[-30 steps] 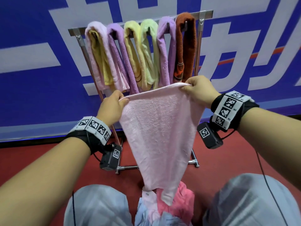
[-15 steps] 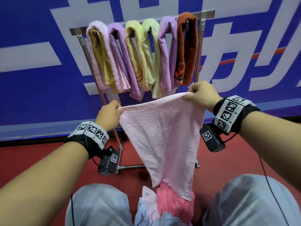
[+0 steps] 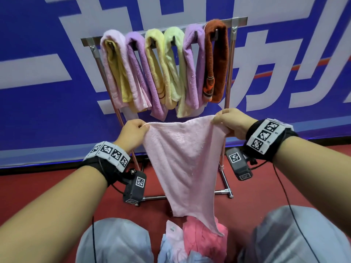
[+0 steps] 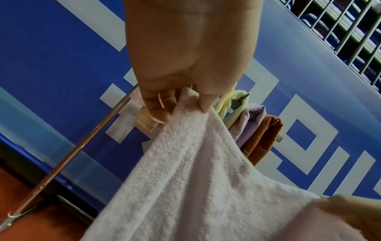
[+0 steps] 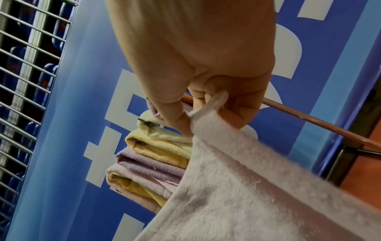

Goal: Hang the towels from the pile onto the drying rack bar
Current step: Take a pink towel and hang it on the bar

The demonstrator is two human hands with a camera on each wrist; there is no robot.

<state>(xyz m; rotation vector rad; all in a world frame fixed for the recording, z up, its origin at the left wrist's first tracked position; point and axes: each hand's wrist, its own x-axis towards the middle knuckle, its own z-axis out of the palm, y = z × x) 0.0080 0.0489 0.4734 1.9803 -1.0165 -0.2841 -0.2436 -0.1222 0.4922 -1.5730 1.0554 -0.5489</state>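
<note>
A light pink towel [image 3: 185,160] hangs spread between my two hands, below and in front of the drying rack bar [image 3: 238,21]. My left hand [image 3: 133,132] pinches its upper left corner, and the left wrist view shows the fingers [image 4: 163,104] curled on the pink towel [image 4: 185,171]. My right hand [image 3: 229,122] pinches the upper right corner; the right wrist view shows the thumb and fingers [image 5: 237,112] gripping the towel's [image 5: 257,195] edge. The towel's lower tip hangs just over the pile [image 3: 201,242] of pink and pale blue towels between my knees.
Several towels hang on the bar, pink [image 3: 112,59], purple, yellow, green, and a brown one [image 3: 216,59] at the right end. Bare bar shows at both ends. The rack's metal legs [image 3: 226,190] stand on a red floor before a blue and white banner wall [image 3: 47,82].
Both hands hold the same corners throughout. The towel's lower end has come up off the pile and now hangs free, and the rack sits higher and closer in view.
</note>
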